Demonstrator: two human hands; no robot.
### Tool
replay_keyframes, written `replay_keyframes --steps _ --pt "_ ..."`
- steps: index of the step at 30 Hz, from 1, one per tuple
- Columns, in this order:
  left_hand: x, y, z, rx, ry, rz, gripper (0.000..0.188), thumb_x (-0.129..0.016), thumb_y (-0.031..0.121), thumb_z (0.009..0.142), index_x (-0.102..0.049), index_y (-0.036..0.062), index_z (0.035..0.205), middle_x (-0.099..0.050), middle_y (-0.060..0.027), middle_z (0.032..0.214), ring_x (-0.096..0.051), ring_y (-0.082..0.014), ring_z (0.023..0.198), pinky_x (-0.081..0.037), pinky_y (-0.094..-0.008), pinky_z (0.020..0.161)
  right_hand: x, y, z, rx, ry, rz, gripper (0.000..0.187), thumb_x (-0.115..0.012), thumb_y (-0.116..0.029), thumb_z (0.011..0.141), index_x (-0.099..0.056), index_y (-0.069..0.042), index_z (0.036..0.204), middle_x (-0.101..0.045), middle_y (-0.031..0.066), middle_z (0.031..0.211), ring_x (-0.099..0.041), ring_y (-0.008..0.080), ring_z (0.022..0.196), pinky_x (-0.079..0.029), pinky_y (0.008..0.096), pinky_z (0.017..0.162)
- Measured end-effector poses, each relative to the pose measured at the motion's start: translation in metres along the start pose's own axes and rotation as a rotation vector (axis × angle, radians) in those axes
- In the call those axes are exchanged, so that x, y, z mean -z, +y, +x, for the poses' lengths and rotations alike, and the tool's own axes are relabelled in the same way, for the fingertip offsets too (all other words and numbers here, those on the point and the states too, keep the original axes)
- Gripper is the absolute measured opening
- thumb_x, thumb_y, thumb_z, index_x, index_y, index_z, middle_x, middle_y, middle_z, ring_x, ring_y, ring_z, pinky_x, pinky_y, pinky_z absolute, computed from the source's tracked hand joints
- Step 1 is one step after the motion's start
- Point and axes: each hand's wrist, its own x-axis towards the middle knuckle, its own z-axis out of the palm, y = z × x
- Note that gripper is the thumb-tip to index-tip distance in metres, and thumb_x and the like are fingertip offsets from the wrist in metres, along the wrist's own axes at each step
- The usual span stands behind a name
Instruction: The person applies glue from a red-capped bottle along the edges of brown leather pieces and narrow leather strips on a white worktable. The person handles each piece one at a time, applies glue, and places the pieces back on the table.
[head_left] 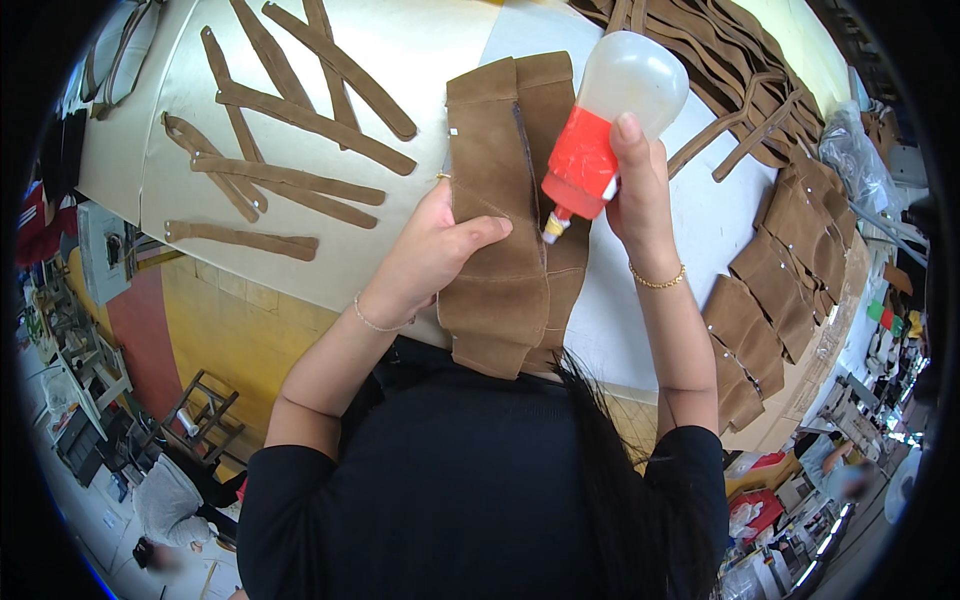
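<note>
A stitched brown suede piece point(490, 270) made of joined panels lies in front of me, reaching past the near table edge. My left hand point(450, 235) grips its left side, thumb on top and the other fingers hidden underneath. Upside down in my right hand point(640, 185) is a squeeze bottle point(635, 85), clear at its base and wrapped in red toward the nozzle. Its pale tip points down at the seam along the piece's middle, close to the suede; whether it touches I cannot tell. A dark line runs along the upper part of that seam.
Several brown suede straps point(310, 125) lie spread over the table point(400, 60) at the left. A heap of straps point(740, 60) sits at the far right, with more suede panels point(770, 300) nearer. Beside them is a clear plastic bag point(850, 140). Two other people are in the background.
</note>
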Motion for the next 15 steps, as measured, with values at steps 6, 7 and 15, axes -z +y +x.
replay_keyframes --steps 6,7,15 --pt "0.003 -0.003 0.001 0.015 0.021 0.005 0.047 -0.054 0.003 0.085 -0.037 -0.0018 0.128 -0.053 -0.0101 0.120 -0.054 -0.0155 0.108 -0.045 -0.0310 0.092 0.000 0.008 0.003 0.045 -0.015 -0.051 0.052 -0.057 -0.054 0.085 -0.061 -0.002 0.089 -0.054 -0.0015 0.070 -0.047 0.0056 0.063 -0.037 0.0208 0.054" --pt "0.004 -0.004 0.001 0.000 0.023 0.002 0.047 -0.055 0.003 0.084 -0.038 -0.0014 0.128 -0.054 -0.0099 0.119 -0.054 -0.0153 0.107 -0.046 -0.0307 0.091 -0.002 0.008 0.002 0.062 -0.005 -0.045 0.052 -0.058 -0.054 0.085 -0.061 -0.002 0.089 -0.053 -0.0017 0.069 -0.047 0.0057 0.063 -0.036 0.0209 0.053" --pt "0.005 -0.008 0.003 -0.023 0.031 -0.012 0.046 -0.056 0.004 0.084 -0.041 -0.0010 0.127 -0.055 -0.0099 0.119 -0.055 -0.0151 0.106 -0.046 -0.0294 0.089 0.000 -0.005 -0.009 0.052 -0.095 -0.101 0.053 -0.062 -0.052 0.083 -0.061 0.000 0.092 -0.057 0.0007 0.073 -0.051 0.0074 0.065 -0.041 0.0228 0.055"
